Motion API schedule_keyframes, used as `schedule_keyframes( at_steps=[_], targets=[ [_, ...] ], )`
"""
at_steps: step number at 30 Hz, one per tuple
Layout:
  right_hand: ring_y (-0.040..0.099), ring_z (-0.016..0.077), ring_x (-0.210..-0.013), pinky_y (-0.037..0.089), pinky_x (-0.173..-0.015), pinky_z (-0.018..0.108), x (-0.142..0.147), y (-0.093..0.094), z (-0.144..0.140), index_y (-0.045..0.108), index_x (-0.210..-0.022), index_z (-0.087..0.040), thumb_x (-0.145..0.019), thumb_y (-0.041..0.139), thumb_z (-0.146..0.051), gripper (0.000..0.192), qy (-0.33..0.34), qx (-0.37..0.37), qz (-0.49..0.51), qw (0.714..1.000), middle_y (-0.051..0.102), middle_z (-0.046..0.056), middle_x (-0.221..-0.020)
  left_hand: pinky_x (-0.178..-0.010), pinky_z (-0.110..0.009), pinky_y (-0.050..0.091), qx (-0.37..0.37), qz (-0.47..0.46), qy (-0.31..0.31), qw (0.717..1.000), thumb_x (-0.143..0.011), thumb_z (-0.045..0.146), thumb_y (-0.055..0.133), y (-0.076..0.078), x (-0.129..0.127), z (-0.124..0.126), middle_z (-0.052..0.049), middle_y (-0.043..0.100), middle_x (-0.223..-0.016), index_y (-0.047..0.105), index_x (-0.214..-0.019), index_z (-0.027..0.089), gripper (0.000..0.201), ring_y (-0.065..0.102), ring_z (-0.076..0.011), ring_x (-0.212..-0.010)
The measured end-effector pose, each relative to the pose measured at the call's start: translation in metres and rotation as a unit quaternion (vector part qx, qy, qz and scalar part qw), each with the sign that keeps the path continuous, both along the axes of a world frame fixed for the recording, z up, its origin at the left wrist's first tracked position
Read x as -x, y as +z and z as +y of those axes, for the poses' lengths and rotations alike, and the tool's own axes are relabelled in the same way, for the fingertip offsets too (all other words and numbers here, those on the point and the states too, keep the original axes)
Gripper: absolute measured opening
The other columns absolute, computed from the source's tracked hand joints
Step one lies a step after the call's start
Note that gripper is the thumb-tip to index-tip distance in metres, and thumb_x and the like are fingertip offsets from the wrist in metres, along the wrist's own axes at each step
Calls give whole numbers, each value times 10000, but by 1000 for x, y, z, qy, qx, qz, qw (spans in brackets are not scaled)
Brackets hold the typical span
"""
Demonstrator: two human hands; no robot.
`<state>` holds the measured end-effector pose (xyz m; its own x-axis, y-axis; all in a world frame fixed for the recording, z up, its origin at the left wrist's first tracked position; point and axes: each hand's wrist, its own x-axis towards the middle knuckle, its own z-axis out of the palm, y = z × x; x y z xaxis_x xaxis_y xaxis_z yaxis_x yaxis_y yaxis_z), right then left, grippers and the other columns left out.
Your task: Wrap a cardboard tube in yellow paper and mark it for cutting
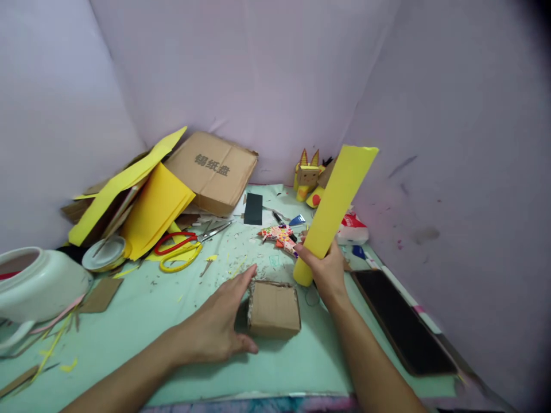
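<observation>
Your left hand [219, 327] lies open against the left side of the small brown cardboard box [274, 308], fingers touching its edge, on the mint-green counter [142, 310]. Your right hand [326, 268] is closed around the lower end of a long yellow rolled paper sheet [336, 206], tilted up to the right, just behind the box. Red-and-yellow-handled scissors [183, 249] lie farther left.

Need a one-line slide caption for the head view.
Left hand rests against a small cardboard box on the green mat while the right hand holds up a yellow paper strip.
</observation>
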<state>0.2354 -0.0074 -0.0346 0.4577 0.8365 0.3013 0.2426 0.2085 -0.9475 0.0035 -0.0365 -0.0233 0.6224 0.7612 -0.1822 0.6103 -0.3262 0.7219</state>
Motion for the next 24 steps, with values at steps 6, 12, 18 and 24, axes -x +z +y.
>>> schedule_keyframes(
  at_steps=[6, 12, 18, 24],
  targets=[
    [602, 219, -813, 495, -737, 383, 1, -2, -1, 552, -980, -168, -640, 728, -440, 470, 35, 5, -7, 999, 634, 75, -923, -963, -384, 438, -25, -143, 25, 989, -569, 214, 754, -10, -17, -9, -66, 579, -1218, 425, -1236, 225, 744, 546, -252, -1102],
    [604, 224, -810, 492, -744, 376, 11, -13, 1, 571, -960, -175, -596, 752, -391, 460, 90, 43, -41, 994, 652, 57, -893, -925, -387, 455, -48, -180, 160, 969, -603, 270, 725, -15, -11, 8, -104, 577, -1209, 371, -1230, 182, 725, 558, -272, -1096],
    [601, 207, -725, 494, -654, 343, 20, -22, 0, 594, -962, -190, -579, 709, -252, 405, 134, 74, -48, 987, 662, 24, -834, -912, -410, 459, -60, -174, 195, 963, -600, 226, 713, -13, -6, 27, -88, 609, -1165, 427, -1191, 190, 658, 573, -283, -1075],
    [651, 258, -835, 517, -720, 375, 18, -10, -15, 610, -968, -182, -561, 706, -248, 423, 187, 76, -6, 979, 703, 72, -929, -914, -388, 468, -66, -195, 165, 964, -570, 208, 746, -19, -6, 25, -87, 611, -1177, 448, -1203, 185, 700, 573, -267, -1076]
  ],
)
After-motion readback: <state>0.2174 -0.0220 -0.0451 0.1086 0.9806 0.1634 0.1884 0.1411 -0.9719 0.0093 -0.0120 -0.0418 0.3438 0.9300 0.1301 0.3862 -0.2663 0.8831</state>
